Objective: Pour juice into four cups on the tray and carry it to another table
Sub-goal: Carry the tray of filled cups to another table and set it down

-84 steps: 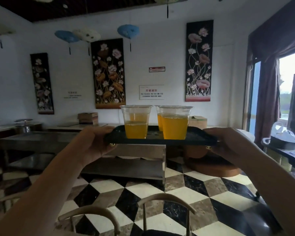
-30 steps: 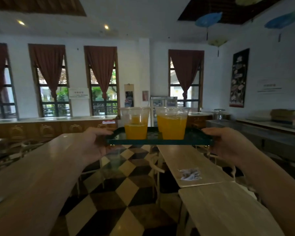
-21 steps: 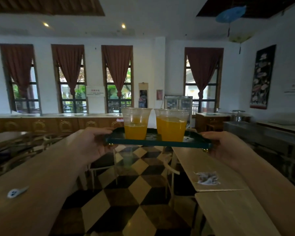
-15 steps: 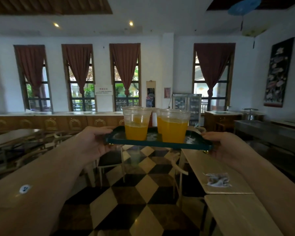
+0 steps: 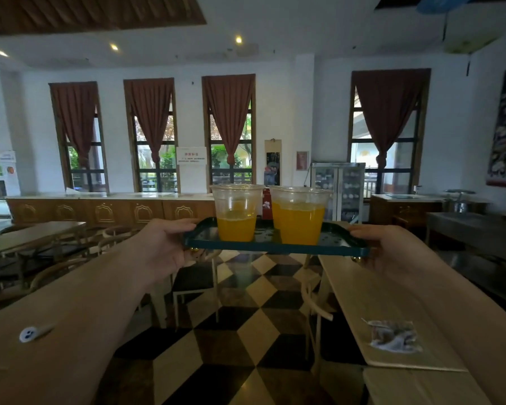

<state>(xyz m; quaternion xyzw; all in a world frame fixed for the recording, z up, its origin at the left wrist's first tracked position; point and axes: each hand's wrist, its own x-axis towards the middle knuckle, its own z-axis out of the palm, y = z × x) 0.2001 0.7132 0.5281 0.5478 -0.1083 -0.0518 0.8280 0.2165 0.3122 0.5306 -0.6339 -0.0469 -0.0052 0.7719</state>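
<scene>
A dark green tray (image 5: 270, 247) is held level in the air at chest height. My left hand (image 5: 164, 247) grips its left end and my right hand (image 5: 389, 249) grips its right end. Clear plastic cups of orange juice stand on it: one at the left front (image 5: 236, 217) and one at the right front (image 5: 300, 219). Further cups stand behind these two and are mostly hidden. The right front cup holds more juice than the left one.
A light wooden table (image 5: 371, 299) with a crumpled wrapper (image 5: 393, 336) runs along the right below the tray. Another table end (image 5: 421, 387) lies nearer. Chairs (image 5: 195, 283) stand in the checkered-floor aisle (image 5: 240, 340). Tables and chairs (image 5: 32, 238) fill the left.
The view has swung leftward across the room, from the painted wall to the curtained windows. The tray and cups stay level in both hands throughout.
</scene>
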